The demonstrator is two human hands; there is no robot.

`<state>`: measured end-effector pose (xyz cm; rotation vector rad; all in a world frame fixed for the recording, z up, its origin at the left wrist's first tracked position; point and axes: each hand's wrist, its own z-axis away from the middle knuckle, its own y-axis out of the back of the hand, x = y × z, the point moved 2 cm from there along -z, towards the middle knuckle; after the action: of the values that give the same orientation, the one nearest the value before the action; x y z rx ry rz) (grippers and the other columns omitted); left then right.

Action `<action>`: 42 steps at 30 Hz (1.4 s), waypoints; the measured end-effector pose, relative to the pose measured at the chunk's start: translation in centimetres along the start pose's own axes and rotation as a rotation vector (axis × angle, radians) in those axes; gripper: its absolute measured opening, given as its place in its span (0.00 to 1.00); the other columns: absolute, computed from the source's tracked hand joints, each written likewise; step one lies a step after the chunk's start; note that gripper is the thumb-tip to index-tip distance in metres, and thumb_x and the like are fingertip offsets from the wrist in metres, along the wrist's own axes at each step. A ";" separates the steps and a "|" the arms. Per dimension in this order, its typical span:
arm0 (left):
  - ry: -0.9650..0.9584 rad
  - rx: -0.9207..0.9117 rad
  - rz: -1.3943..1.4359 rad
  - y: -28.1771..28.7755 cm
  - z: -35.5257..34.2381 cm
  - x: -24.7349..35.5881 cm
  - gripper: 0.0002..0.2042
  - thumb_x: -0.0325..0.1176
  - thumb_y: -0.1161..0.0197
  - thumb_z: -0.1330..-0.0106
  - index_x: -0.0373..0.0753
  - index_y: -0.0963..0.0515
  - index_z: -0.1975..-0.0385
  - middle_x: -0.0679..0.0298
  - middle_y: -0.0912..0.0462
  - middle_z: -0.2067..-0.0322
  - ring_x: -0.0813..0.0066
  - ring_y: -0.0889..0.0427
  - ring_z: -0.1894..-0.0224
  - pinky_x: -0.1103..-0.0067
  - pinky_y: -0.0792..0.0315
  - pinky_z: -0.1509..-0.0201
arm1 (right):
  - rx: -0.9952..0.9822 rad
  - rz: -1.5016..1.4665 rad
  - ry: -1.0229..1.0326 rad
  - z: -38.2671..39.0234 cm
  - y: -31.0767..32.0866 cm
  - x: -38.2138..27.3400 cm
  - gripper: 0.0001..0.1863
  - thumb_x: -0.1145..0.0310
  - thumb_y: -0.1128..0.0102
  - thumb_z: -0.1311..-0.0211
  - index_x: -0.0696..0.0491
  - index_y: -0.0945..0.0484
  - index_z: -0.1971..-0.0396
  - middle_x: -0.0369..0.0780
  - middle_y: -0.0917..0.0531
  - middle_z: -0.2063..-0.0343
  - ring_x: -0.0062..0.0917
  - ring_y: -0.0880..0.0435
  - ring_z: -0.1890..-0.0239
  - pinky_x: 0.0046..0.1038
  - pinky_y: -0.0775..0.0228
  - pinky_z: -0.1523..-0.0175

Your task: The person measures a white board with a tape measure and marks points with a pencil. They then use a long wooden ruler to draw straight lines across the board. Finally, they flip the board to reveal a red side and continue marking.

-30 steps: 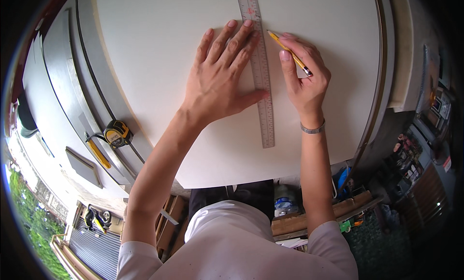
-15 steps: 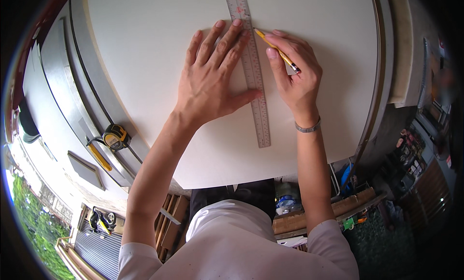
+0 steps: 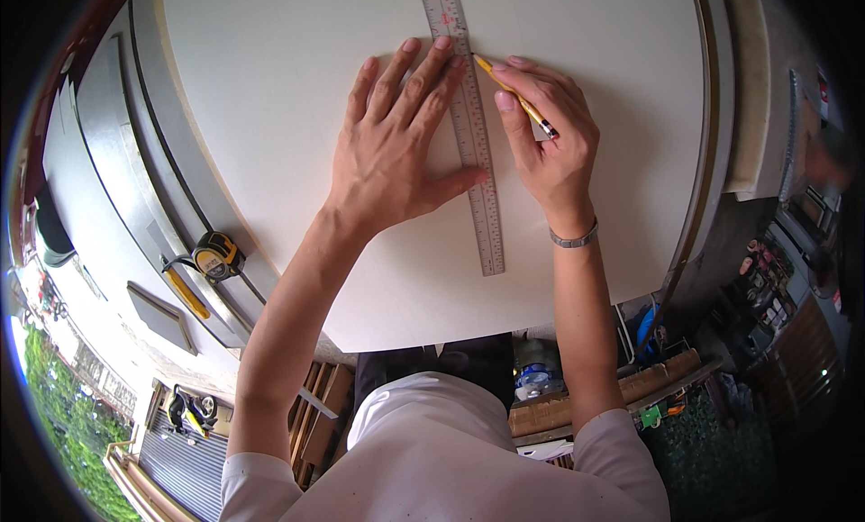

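Observation:
A clear ruler (image 3: pixel 487 225) lies lengthwise on a large white board (image 3: pixel 270 99), tilted slightly so that its far end points left. My left hand (image 3: pixel 387 144) rests flat, fingers spread, with its fingertips and thumb pressing on the ruler. In my right hand (image 3: pixel 559 135) is a yellow pencil (image 3: pixel 514 91), pinched between thumb and fingers. The pencil's tip meets the board right beside the ruler's right edge, near the far end. The side of my right hand rests on the board.
Left of the board sit a yellow-and-black tape measure (image 3: pixel 216 255) and a yellow-handled cutter (image 3: pixel 185 288) beside a long metal strip (image 3: pixel 135 171). A dark rail (image 3: pixel 703 162) runs along the right side. Wooden pieces (image 3: pixel 317 414) and a cardboard roll (image 3: pixel 613 391) lie below the near edge.
My right hand and the pencil have shifted very slightly. The left hand and the ruler stay in place.

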<state>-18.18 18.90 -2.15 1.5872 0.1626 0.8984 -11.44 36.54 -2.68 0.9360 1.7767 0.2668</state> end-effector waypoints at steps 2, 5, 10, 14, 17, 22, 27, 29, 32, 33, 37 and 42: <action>-0.004 0.001 -0.002 0.0 0.0 0.0 0.55 0.68 0.26 0.52 0.48 0.41 0.25 0.63 0.43 0.23 0.59 0.49 0.21 0.57 0.59 0.17 | 0.000 0.006 0.005 0.0 0.0 0.0 0.08 0.73 0.34 0.35 0.52 0.15 0.57 0.35 0.10 0.61 0.31 0.13 0.51 0.33 0.24 0.46; -0.007 0.003 0.006 0.0 0.0 0.1 0.55 0.68 0.26 0.51 0.48 0.41 0.25 0.63 0.43 0.23 0.58 0.49 0.21 0.57 0.59 0.17 | -0.003 0.009 0.007 -0.1 0.0 -0.1 0.08 0.73 0.34 0.35 0.52 0.15 0.57 0.35 0.11 0.62 0.32 0.13 0.51 0.33 0.24 0.46; -0.006 0.000 0.006 -0.1 0.0 0.0 0.53 0.67 0.29 0.48 0.49 0.41 0.24 0.64 0.44 0.23 0.59 0.48 0.21 0.56 0.58 0.18 | -0.038 0.023 -0.011 0.5 0.4 -0.5 0.08 0.74 0.34 0.35 0.53 0.15 0.57 0.36 0.11 0.64 0.32 0.14 0.50 0.34 0.25 0.46; 0.013 -0.022 0.000 -0.1 0.0 0.0 0.52 0.67 0.30 0.47 0.49 0.41 0.24 0.64 0.44 0.23 0.59 0.49 0.21 0.57 0.58 0.18 | -0.094 0.037 -0.052 3.0 2.0 -2.0 0.07 0.74 0.34 0.35 0.54 0.16 0.59 0.36 0.12 0.66 0.33 0.14 0.52 0.34 0.25 0.47; 0.019 -0.033 0.000 0.0 0.0 0.0 0.52 0.67 0.30 0.47 0.49 0.41 0.24 0.65 0.44 0.23 0.60 0.49 0.20 0.57 0.58 0.17 | -0.159 0.011 -0.018 5.7 4.4 -3.0 0.06 0.71 0.35 0.34 0.54 0.16 0.59 0.37 0.12 0.68 0.33 0.14 0.56 0.33 0.26 0.49; 0.057 0.019 0.027 -0.6 1.4 -0.1 0.54 0.64 0.26 0.48 0.44 0.43 0.24 0.59 0.44 0.23 0.56 0.49 0.21 0.56 0.56 0.19 | -0.001 -0.141 -0.191 9.0 6.3 -3.9 0.10 0.66 0.40 0.29 0.56 0.15 0.59 0.38 0.12 0.69 0.33 0.15 0.61 0.32 0.27 0.52; 0.380 0.180 -0.051 -1.5 8.2 3.2 0.53 0.59 0.28 0.40 0.35 0.51 0.24 0.43 0.49 0.25 0.38 0.52 0.22 0.49 0.54 0.21 | -0.074 -0.002 -0.263 11.0 5.7 -6.4 0.14 0.64 0.41 0.27 0.55 0.18 0.48 0.41 0.12 0.54 0.36 0.14 0.52 0.36 0.25 0.46; 0.504 0.170 -0.024 -2.0 11.1 5.6 0.54 0.58 0.32 0.36 0.31 0.57 0.23 0.36 0.55 0.25 0.31 0.57 0.23 0.46 0.56 0.22 | -0.284 0.139 -0.130 11.8 5.4 -7.9 0.18 0.65 0.40 0.27 0.52 0.21 0.41 0.42 0.14 0.47 0.38 0.16 0.43 0.39 0.27 0.39; 0.694 0.169 0.054 -3.4 13.2 8.6 0.56 0.59 0.32 0.36 0.31 0.60 0.23 0.34 0.60 0.25 0.30 0.61 0.23 0.45 0.56 0.23 | -0.322 0.178 -0.189 12.2 5.1 -8.0 0.19 0.65 0.42 0.27 0.52 0.22 0.39 0.43 0.14 0.46 0.39 0.17 0.41 0.41 0.30 0.36; 0.711 0.181 0.076 -3.8 13.5 9.3 0.56 0.58 0.32 0.36 0.31 0.61 0.23 0.33 0.60 0.25 0.30 0.61 0.23 0.44 0.56 0.23 | -0.336 0.204 -0.166 12.0 5.2 -7.6 0.22 0.71 0.38 0.31 0.52 0.23 0.38 0.43 0.14 0.45 0.40 0.18 0.40 0.41 0.28 0.35; 0.640 0.202 0.130 -5.0 13.3 11.1 0.51 0.56 0.29 0.38 0.39 0.51 0.22 0.38 0.57 0.25 0.32 0.59 0.23 0.45 0.56 0.23 | -0.313 0.116 -0.047 9.8 4.5 -4.6 0.30 0.85 0.34 0.43 0.56 0.24 0.38 0.44 0.15 0.45 0.41 0.18 0.41 0.38 0.22 0.37; 0.555 0.102 -0.016 -5.8 11.9 12.4 0.39 0.61 0.37 0.33 0.54 0.38 0.24 0.44 0.52 0.25 0.36 0.58 0.22 0.45 0.57 0.24 | -0.277 0.077 0.059 8.8 4.9 -3.2 0.24 0.79 0.38 0.36 0.55 0.23 0.39 0.44 0.15 0.44 0.40 0.18 0.40 0.41 0.25 0.37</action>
<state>-0.11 18.10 -1.24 1.3908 0.6182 1.3186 -1.04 35.40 -1.18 0.8041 1.7060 0.5804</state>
